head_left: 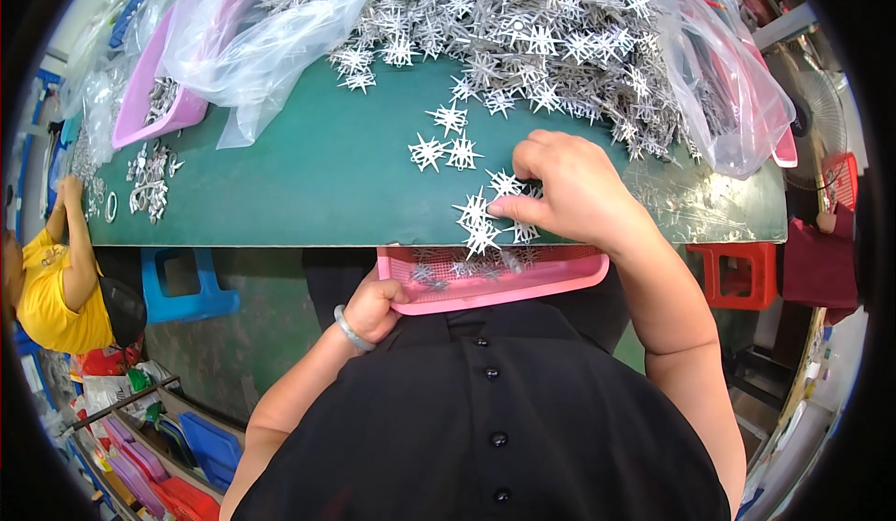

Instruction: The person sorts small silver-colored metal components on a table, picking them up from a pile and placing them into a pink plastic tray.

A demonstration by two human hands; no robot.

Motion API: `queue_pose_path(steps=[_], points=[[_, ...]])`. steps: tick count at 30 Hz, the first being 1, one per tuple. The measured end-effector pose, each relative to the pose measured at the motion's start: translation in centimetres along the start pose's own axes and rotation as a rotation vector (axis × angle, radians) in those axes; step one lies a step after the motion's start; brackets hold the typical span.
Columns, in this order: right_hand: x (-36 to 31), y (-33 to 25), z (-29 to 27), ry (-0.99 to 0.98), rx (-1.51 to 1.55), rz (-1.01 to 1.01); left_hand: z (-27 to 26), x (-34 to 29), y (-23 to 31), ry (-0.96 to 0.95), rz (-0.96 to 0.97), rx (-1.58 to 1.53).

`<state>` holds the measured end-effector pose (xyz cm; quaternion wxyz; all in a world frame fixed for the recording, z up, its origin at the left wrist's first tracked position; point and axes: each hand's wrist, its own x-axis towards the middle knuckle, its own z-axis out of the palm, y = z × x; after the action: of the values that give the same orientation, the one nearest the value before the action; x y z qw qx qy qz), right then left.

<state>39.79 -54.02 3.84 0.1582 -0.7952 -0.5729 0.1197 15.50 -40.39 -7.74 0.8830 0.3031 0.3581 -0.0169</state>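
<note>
My left hand (375, 308) is closed on the left end of a pink plastic basket (551, 288), which sits at the table's front edge above my lap. Several spiky, star-shaped silver metal pieces lie inside it. Over the table edge, my right hand (577, 190) has its fingers curled, thumb and forefinger around a star-shaped metal piece (505, 183). More such pieces lie beside the thumb, and one star piece (482, 238) overlaps the edge above the basket. The palm hides part of this cluster. Farther back, a few loose star pieces (427, 152) lie apart.
A large heap of star pieces (560, 45) covers the back of the green table (280, 185). Clear plastic bags (252, 64) flank it. A purple bin (163, 125) and small metal parts (149, 180) are at left. A person in yellow (61, 288) sits left; stools stand either side.
</note>
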Motion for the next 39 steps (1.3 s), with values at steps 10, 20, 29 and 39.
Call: queue_pose_path(steps=[10,20,29,39], points=[[2.2,-0.5,1.7,0.145,0.072,-0.163,-0.4,0.2,0.0,-0.018,0.001,0.025],[1.8,-0.2,0.3,0.019,0.169,-0.198,-0.2,0.1,0.3,-0.017,-0.001,-0.001],[5.6,-0.4,1.0,0.112,0.013,-0.036,-0.7,0.4,0.0,-0.031,-0.007,-0.002],[6.7,-0.7,0.9,-0.069,-0.094,-0.001,-0.8,0.4,-0.1,-0.047,0.000,-0.016]])
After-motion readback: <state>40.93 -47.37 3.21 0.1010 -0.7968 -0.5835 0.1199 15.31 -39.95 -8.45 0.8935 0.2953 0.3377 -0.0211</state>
